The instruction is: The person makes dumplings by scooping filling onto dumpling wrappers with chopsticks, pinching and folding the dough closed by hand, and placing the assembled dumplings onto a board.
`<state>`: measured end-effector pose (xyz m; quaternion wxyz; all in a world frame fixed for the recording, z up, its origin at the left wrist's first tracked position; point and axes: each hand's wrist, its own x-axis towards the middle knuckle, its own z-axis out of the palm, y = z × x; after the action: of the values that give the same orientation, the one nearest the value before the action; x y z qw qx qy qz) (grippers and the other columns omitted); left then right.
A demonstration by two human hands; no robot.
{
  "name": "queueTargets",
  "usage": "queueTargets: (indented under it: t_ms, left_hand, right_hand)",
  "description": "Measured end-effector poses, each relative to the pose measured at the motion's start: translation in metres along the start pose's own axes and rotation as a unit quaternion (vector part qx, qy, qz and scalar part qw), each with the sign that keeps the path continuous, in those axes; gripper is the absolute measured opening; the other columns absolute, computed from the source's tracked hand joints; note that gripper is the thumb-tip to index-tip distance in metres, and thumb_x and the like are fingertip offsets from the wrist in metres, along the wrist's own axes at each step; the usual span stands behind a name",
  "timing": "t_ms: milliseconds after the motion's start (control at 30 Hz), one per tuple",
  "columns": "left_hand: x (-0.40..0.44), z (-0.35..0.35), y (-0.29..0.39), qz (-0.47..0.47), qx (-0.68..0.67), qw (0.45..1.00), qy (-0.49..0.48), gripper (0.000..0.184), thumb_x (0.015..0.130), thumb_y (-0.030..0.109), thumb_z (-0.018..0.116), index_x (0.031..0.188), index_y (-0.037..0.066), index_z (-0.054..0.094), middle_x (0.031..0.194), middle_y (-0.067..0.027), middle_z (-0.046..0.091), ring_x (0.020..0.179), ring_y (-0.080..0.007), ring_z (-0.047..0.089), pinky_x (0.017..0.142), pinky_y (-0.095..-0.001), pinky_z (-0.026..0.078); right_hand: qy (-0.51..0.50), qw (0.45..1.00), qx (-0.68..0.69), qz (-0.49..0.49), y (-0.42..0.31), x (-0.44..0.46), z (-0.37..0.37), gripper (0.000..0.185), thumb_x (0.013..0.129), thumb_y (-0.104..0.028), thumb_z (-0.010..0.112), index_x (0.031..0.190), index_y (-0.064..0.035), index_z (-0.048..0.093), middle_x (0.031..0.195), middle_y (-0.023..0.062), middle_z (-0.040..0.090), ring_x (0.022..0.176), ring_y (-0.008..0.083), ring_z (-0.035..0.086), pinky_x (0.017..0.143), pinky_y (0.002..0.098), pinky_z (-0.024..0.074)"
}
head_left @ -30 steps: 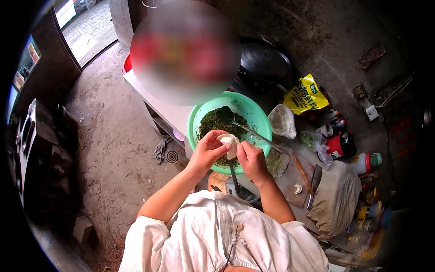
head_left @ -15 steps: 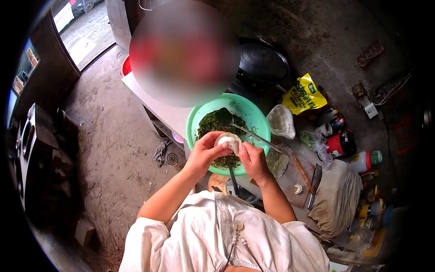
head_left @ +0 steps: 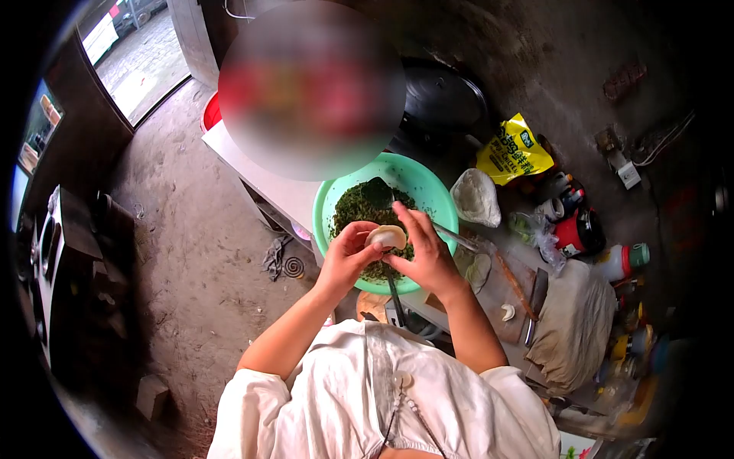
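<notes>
My left hand (head_left: 345, 256) pinches a folded dumpling wrapper (head_left: 389, 236) between thumb and fingers, above the bowl. Close on its right, my right hand (head_left: 428, 256) has its fingers spread, the thumb near the wrapper's lower edge; whether it touches I cannot tell. Beneath both hands stands a light green bowl (head_left: 442, 191) of chopped green filling (head_left: 353, 214). A dark-headed ladle (head_left: 377, 193) lies in the filling, its metal handle passing behind my right hand. Another dark handle (head_left: 395, 301) leans over the bowl's near rim.
On the right are a wooden rolling pin (head_left: 515, 284), a knife (head_left: 537, 297), a small white dough piece (head_left: 508, 312), a beige cloth (head_left: 575, 325), a white bowl (head_left: 475, 197) and a yellow bag (head_left: 514, 151). A black round lid (head_left: 443, 98) lies behind. A blurred area hides the far table end.
My right hand has let go of the wrapper's right edge, and its fingers have lifted and spread. The left hand still holds the wrapper. The view has shifted slightly.
</notes>
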<state>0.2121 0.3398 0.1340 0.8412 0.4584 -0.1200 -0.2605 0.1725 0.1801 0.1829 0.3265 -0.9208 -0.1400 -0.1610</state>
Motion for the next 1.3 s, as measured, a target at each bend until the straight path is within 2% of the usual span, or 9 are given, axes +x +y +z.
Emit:
queueTargets:
  t_ms: [200, 300, 433, 567, 767, 800, 933, 1100, 1300]
  left_hand:
    - [-0.001, 0.001, -0.013, -0.060, 0.025, 0.997, 0.030, 0.034, 0.089, 0.025, 0.049, 0.115, 0.005, 0.041, 0.107, -0.0117, 0.055, 0.101, -0.0178, 0.053, 0.088, -0.0316, 0.041]
    - [0.010, -0.006, -0.014, -0.180, -0.157, 0.971, 0.023, 0.044, 0.091, 0.043, 0.035, 0.116, 0.008, 0.044, 0.105, -0.0074, 0.057, 0.095, -0.0191, 0.055, 0.081, -0.0352, 0.045]
    - [0.024, 0.006, -0.020, -0.234, -0.103, 0.962, 0.093, 0.056, 0.089, 0.053, 0.030, 0.110, 0.006, 0.053, 0.100, -0.0059, 0.058, 0.092, -0.0192, 0.055, 0.077, -0.0333, 0.046]
    - [0.031, 0.016, -0.052, -0.146, -0.147, 0.977, 0.051, 0.056, 0.091, 0.050, 0.028, 0.106, 0.001, 0.051, 0.098, -0.0094, 0.057, 0.093, -0.0205, 0.055, 0.078, -0.0332, 0.046]
    - [0.036, 0.045, -0.078, -0.235, -0.121, 0.963, 0.042, 0.054, 0.090, 0.052, 0.027, 0.110, 0.007, 0.048, 0.104, -0.0122, 0.056, 0.096, -0.0243, 0.054, 0.082, -0.0398, 0.043]
    - [0.039, 0.030, -0.090, -0.248, -0.122, 0.960, -0.045, 0.057, 0.088, 0.055, 0.027, 0.109, 0.006, 0.048, 0.098, -0.0147, 0.058, 0.087, -0.0274, 0.057, 0.078, -0.0407, 0.045]
    - [0.035, 0.030, -0.093, -0.264, -0.078, 0.961, 0.019, 0.056, 0.088, 0.054, 0.030, 0.104, 0.005, 0.052, 0.092, -0.0167, 0.060, 0.079, -0.0281, 0.057, 0.075, -0.0408, 0.047]
    - [0.028, 0.007, -0.102, -0.258, -0.049, 0.964, 0.047, 0.054, 0.089, 0.053, 0.030, 0.101, 0.005, 0.052, 0.090, -0.0146, 0.060, 0.076, -0.0256, 0.058, 0.070, -0.0377, 0.048]
    - [0.026, 0.011, -0.105, -0.280, -0.018, 0.954, 0.104, 0.052, 0.089, 0.051, 0.031, 0.099, 0.006, 0.053, 0.088, -0.0127, 0.060, 0.072, -0.0237, 0.057, 0.067, -0.0353, 0.049]
  right_hand:
    - [-0.036, 0.997, -0.064, -0.013, 0.019, -0.006, 0.008, 0.027, 0.064, -0.009, 0.066, 0.090, -0.0094, 0.059, 0.080, 0.0047, 0.056, 0.081, 0.0249, 0.055, 0.071, 0.0351, 0.0462]
    - [-0.020, 0.996, -0.013, -0.083, 0.016, -0.006, 0.007, 0.034, 0.059, -0.006, 0.070, 0.092, -0.0088, 0.061, 0.085, 0.0058, 0.057, 0.081, 0.0251, 0.054, 0.071, 0.0342, 0.0438]
    - [0.049, 0.994, -0.002, -0.096, 0.013, -0.015, 0.024, 0.041, 0.056, -0.005, 0.067, 0.097, -0.0077, 0.059, 0.090, 0.0058, 0.059, 0.088, 0.0232, 0.055, 0.077, 0.0355, 0.0429]
    - [0.100, 0.989, -0.105, -0.035, 0.023, -0.031, 0.032, 0.037, 0.065, -0.006, 0.059, 0.102, -0.0060, 0.059, 0.093, 0.0053, 0.059, 0.089, 0.0193, 0.056, 0.080, 0.0325, 0.0430]
    - [0.205, 0.974, 0.004, 0.101, 0.055, -0.062, 0.016, 0.034, 0.070, -0.001, 0.057, 0.104, -0.0061, 0.058, 0.095, 0.0067, 0.059, 0.082, 0.0233, 0.058, 0.070, 0.0321, 0.0490]
    - [0.227, 0.960, 0.009, 0.162, 0.055, -0.074, -0.006, 0.036, 0.069, 0.002, 0.056, 0.104, -0.0072, 0.058, 0.094, 0.0082, 0.059, 0.081, 0.0251, 0.059, 0.068, 0.0330, 0.0499]
    - [0.354, 0.867, 0.022, 0.350, 0.144, -0.167, -0.031, 0.033, 0.072, 0.005, 0.052, 0.102, -0.0076, 0.058, 0.090, 0.0140, 0.059, 0.080, 0.0274, 0.059, 0.068, 0.0341, 0.0476]
    - [0.262, 0.742, -0.202, 0.583, 0.235, -0.334, -0.019, 0.029, 0.073, -0.011, 0.058, 0.102, -0.0102, 0.058, 0.097, 0.0152, 0.057, 0.089, 0.0330, 0.055, 0.073, 0.0404, 0.0451]
    - [0.274, 0.718, -0.347, 0.538, 0.219, -0.315, -0.025, 0.022, 0.073, -0.016, 0.060, 0.094, -0.0079, 0.058, 0.090, 0.0121, 0.056, 0.085, 0.0309, 0.054, 0.072, 0.0404, 0.0452]
